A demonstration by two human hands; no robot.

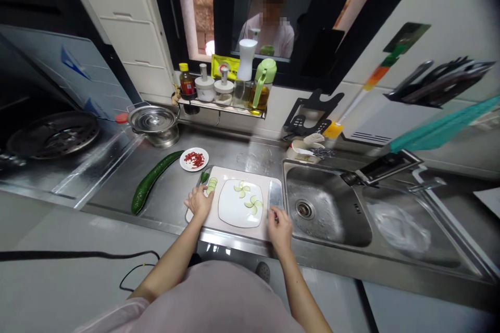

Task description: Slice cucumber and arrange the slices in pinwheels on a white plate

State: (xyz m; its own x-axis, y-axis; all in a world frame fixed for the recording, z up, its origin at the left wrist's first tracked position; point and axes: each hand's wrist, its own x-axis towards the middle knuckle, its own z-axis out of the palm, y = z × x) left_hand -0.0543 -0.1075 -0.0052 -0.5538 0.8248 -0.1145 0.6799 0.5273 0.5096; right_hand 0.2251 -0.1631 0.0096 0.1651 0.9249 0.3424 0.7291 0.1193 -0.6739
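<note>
A white square plate (239,210) rests on a pale cutting board (219,173), with thin cucumber slices laid in two pinwheel shapes, one upper (241,189) and one lower right (253,204). At the board's left edge, my left hand (200,203) has its fingers apart, right beside a short row of cucumber slices (211,184). A green cucumber end (204,177) lies just beyond them. My right hand (280,230) is closed around the handle of a kitchen knife, its broad blade (275,194) lying flat on the board's right side. The fingers mostly hide the handle.
A whole cucumber (154,179) and a small dish of chopped red pepper (194,159) are on the left counter. Behind stand a lidded steel pot (156,122) and a condiment shelf (219,105). The sink (332,208) adjoins the board's right side, under a faucet (375,169).
</note>
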